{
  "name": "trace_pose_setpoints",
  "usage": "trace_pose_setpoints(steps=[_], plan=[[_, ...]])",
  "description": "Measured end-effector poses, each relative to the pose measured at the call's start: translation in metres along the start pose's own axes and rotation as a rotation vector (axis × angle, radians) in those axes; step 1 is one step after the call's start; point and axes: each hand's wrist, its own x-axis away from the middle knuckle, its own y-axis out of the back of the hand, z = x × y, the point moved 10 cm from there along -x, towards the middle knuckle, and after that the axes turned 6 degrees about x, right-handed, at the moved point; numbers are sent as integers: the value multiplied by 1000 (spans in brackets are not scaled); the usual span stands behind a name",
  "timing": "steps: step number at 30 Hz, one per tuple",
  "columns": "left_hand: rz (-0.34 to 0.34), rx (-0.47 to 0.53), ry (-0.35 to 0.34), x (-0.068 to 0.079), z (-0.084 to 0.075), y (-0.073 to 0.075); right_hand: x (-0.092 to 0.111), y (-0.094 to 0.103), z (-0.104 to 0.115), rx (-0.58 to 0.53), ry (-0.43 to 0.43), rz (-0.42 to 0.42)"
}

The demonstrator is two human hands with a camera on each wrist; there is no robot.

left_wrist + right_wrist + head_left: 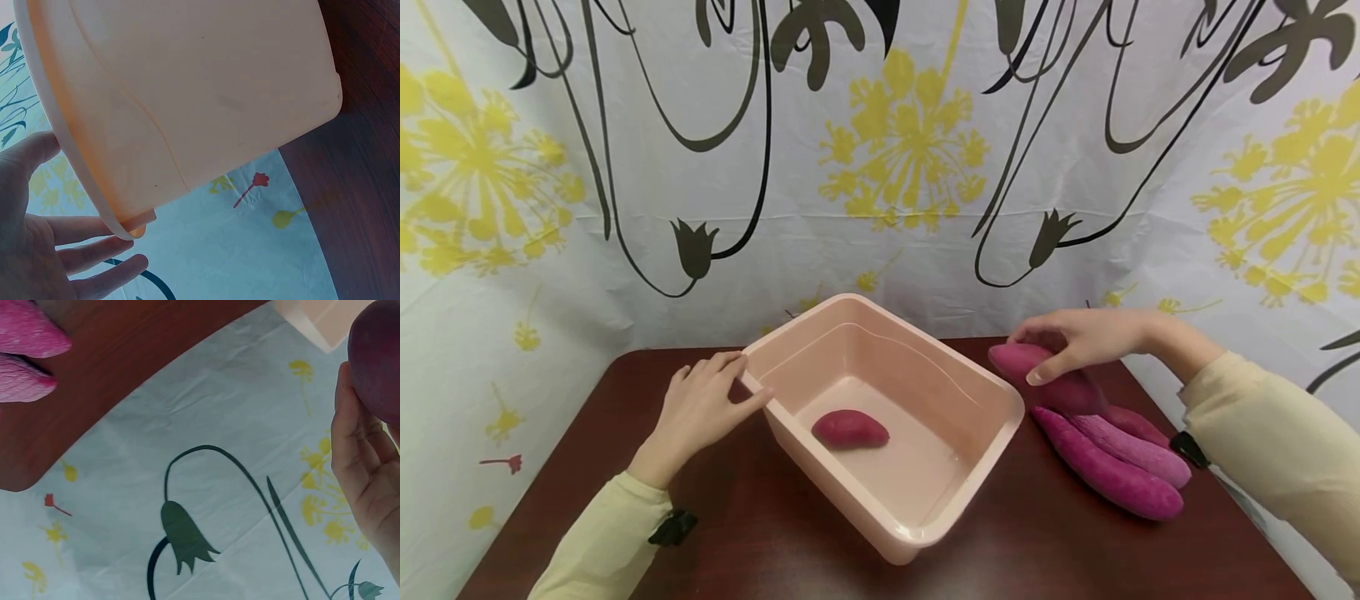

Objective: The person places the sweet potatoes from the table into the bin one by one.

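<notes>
Closest to me, my two sleeves (610, 533) come in low, the bottom edge cutting off the left one, each with a black clip (673, 527) at the cuff. Dark red table (730, 533) under everything. Here's the tub (917, 375), set cornerwise, one small potato (850, 430) lying on its floor. My left hand (700, 412) is spread on the tub's left corner, fingers nearly straight, thumb and fingertips at the rim, nothing gripped. Over on the right, two long potatoes (1112, 467) lie side by side, and a redder potato (1138, 423) behind them is partly covered. Above that lot my right hand (1086, 337) has a fat potato (1071, 392), fingers curled round it; the tub's raised wall stands between it and the small one. Some of those fingertips are hidden, and the right wrist view crops the potato. Behind it all, the flowered cloth (880, 275).
</notes>
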Motion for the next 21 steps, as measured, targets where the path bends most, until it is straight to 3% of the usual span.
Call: trace_pose_setpoints(steps=[12,21], plan=[[1,-3,5,0,1,0,-28,16,19,-69,-49,66],[-6,-7,-4,-1,0,0,-50,25,34,-12,-39,61]])
